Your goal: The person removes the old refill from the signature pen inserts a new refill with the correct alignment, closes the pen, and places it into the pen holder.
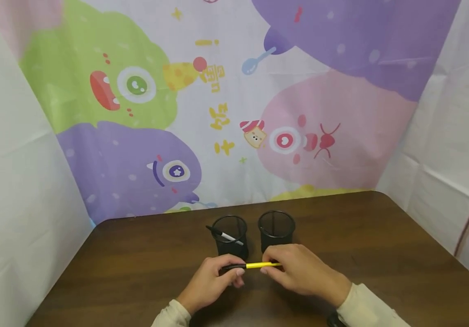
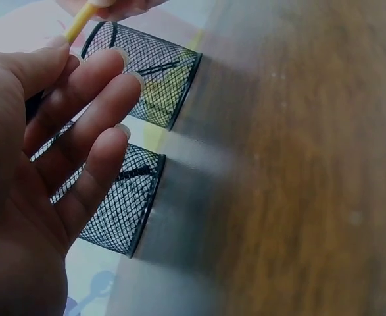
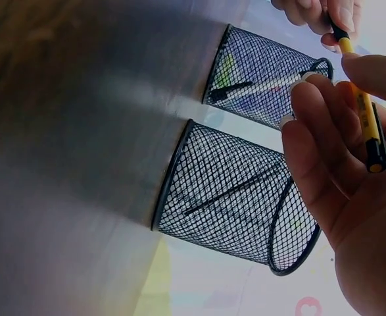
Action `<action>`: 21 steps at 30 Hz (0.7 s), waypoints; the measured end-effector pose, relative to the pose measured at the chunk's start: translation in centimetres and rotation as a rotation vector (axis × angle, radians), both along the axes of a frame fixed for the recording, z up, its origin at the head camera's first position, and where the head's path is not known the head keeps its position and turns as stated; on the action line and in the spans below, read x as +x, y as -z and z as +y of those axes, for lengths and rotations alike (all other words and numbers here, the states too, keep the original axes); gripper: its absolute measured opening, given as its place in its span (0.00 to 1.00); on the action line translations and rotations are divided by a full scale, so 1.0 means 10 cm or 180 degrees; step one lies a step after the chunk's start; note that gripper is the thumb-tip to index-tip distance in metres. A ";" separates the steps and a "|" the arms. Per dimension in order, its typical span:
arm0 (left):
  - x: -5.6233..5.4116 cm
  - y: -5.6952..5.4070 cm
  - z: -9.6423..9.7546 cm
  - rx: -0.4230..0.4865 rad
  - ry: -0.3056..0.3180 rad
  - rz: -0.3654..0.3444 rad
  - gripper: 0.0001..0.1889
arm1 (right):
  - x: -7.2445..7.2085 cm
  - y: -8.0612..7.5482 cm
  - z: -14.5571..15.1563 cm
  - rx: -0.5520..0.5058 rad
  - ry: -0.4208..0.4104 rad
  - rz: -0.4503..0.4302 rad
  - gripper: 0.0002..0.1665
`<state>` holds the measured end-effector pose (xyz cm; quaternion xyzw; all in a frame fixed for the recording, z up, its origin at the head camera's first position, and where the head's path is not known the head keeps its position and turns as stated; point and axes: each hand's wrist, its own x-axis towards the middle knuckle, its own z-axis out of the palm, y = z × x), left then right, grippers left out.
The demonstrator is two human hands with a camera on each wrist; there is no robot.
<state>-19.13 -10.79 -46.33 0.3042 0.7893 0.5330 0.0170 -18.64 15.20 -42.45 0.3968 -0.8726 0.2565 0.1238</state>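
Observation:
A slim yellow pen (image 1: 255,265) with black ends is held level between my two hands, in front of two black mesh cups. My left hand (image 1: 214,278) pinches its black left end between thumb and fingers. On the yellow barrel, the thumb and fingers of my right hand (image 1: 300,272) grip near the right end. The right wrist view shows the pen's black clip end (image 3: 377,158) sticking out past the right thumb. In the left mesh cup (image 1: 232,250) leans a white marker (image 1: 232,238) with a black cap, tilted over the rim.
The right mesh cup (image 1: 276,234) stands close beside the left one on the brown wooden table (image 1: 136,263). A printed cartoon cloth (image 1: 226,181) hangs behind the table. White cloth walls flank both sides. A dark object (image 1: 333,319) shows by the right sleeve.

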 end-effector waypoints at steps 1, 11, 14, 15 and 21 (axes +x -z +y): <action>-0.01 -0.01 0.00 -0.0008 0.0006 0.0001 0.07 | -0.01 -0.01 0.00 0.0010 0.0010 -0.0024 0.07; -0.03 -0.07 0.00 0.0032 0.0043 0.0027 0.07 | -0.05 -0.05 0.01 -0.0004 -0.0002 0.0077 0.08; -0.04 -0.08 0.02 0.0073 0.0096 0.0113 0.07 | -0.06 -0.06 0.03 -0.0019 0.0020 0.0098 0.09; -0.04 -0.08 0.03 0.0075 0.0131 0.0124 0.08 | -0.05 -0.05 0.04 -0.0022 0.0014 0.0081 0.09; 0.00 -0.05 0.00 0.0091 0.0209 0.0009 0.09 | -0.03 -0.01 0.03 -0.0033 -0.0058 0.0054 0.10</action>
